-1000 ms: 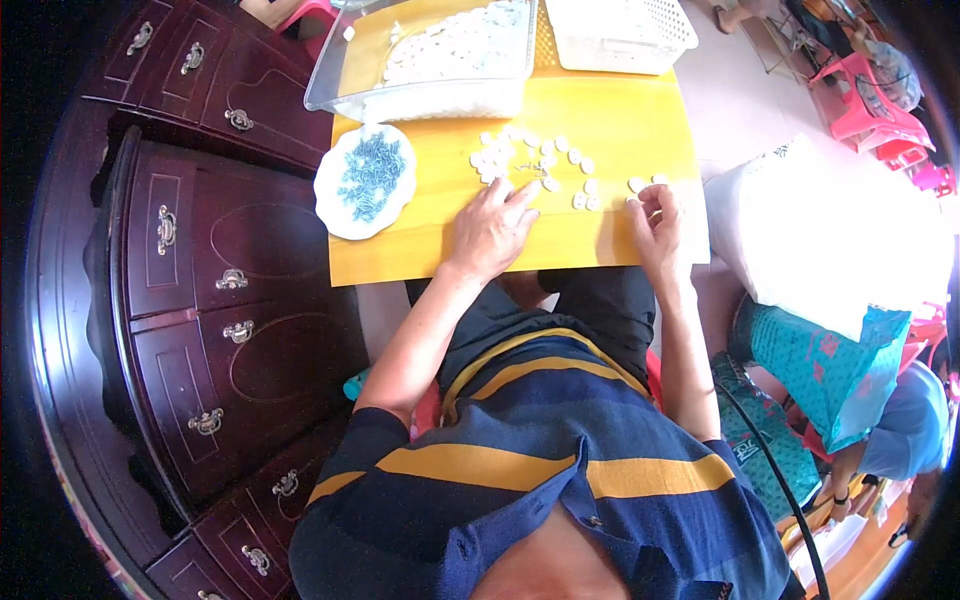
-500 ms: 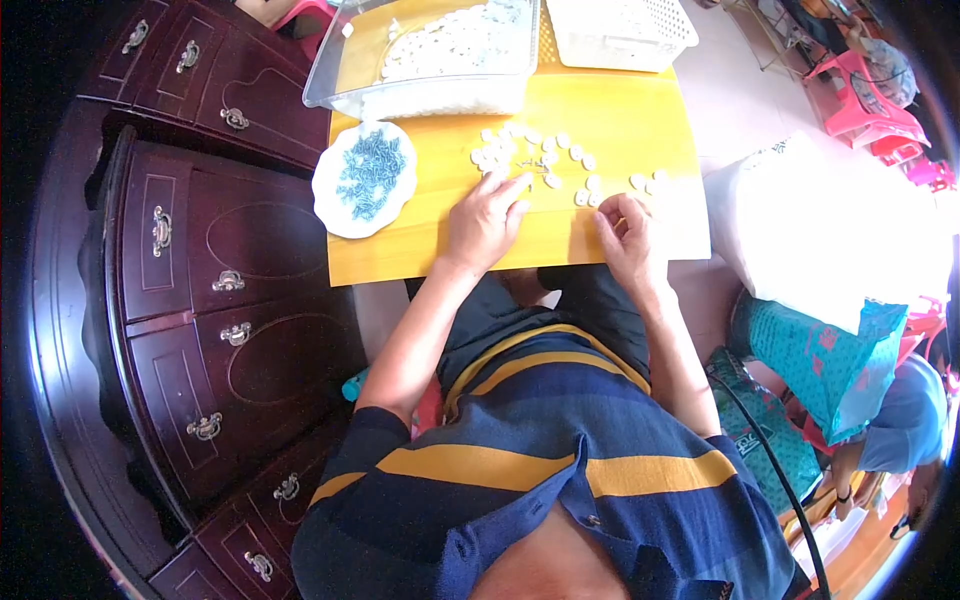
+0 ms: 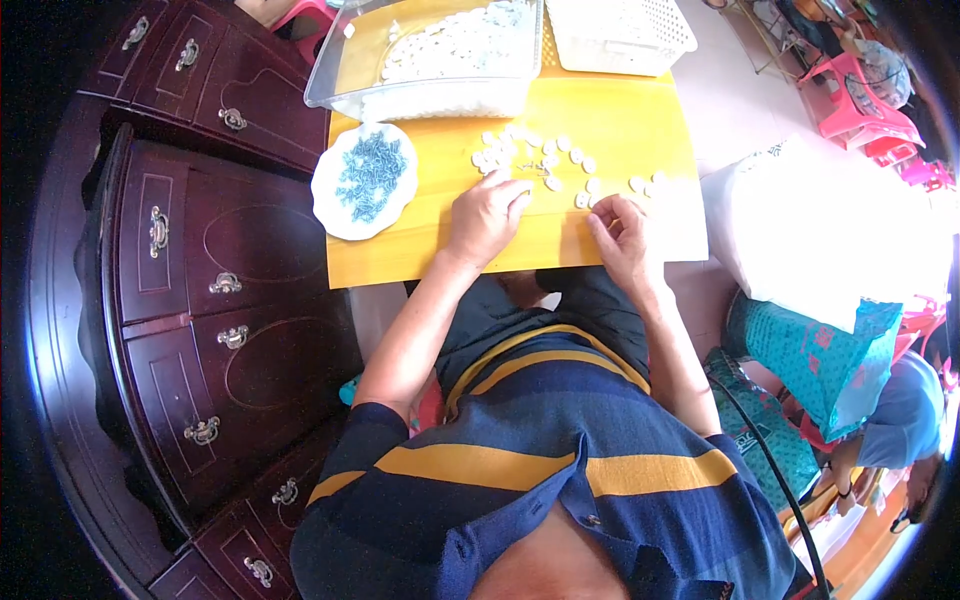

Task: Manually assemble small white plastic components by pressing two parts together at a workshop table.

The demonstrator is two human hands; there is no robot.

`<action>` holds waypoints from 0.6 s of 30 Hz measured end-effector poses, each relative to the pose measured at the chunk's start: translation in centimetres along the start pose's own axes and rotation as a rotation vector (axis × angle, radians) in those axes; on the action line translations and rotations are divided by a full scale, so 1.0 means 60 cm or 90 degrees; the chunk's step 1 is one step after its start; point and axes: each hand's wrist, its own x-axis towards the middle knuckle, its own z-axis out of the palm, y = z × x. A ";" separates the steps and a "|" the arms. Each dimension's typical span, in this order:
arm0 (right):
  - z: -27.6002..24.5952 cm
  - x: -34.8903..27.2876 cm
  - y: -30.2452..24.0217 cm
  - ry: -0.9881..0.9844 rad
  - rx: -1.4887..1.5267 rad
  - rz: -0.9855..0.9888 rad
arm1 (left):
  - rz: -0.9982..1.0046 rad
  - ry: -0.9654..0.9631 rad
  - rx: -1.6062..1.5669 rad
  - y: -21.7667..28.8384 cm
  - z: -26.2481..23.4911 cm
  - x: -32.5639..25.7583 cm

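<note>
One dark reddish-brown wooden cabinet [image 3: 250, 340] with carved doors and metal pulls fills the left of the frame. One yellow, straight-edged table [image 3: 620, 110] occupies the upper centre; its near edge crosses below the hands, and its right edge lies beside one bulging white sack [image 3: 810, 220]. At the top stand one clear plastic bin [image 3: 345, 95] and, to its right, one white perforated plastic basket [image 3: 625, 62]. One white scalloped plate [image 3: 330, 205], near the table's left edge, bears a heap of small blue-grey metal pieces [image 3: 372, 175], too many to count. Both hands are over the table: the left hand [image 3: 485, 218] and right hand [image 3: 628, 238] have curled fingers; whether either grips anything, I cannot tell. Small round white discs [image 3: 589, 165] lie above and between them: three towards the right edge, the leftmost cluster overlapping beyond counting. Yellow surface shows between plate and left hand, and below the bin.
</note>
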 end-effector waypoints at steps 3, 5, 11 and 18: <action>0.005 0.001 -0.002 -0.008 0.014 -0.004 | 0.011 0.010 -0.001 -0.002 0.000 0.003; 0.008 0.001 -0.002 -0.010 0.022 -0.004 | 0.009 0.003 0.001 -0.002 0.000 0.005; 0.014 0.000 0.000 -0.026 0.021 -0.016 | 0.042 -0.003 0.049 -0.013 0.003 0.012; 0.014 0.000 -0.012 -0.006 0.033 -0.008 | 0.096 0.008 0.106 -0.050 0.017 0.004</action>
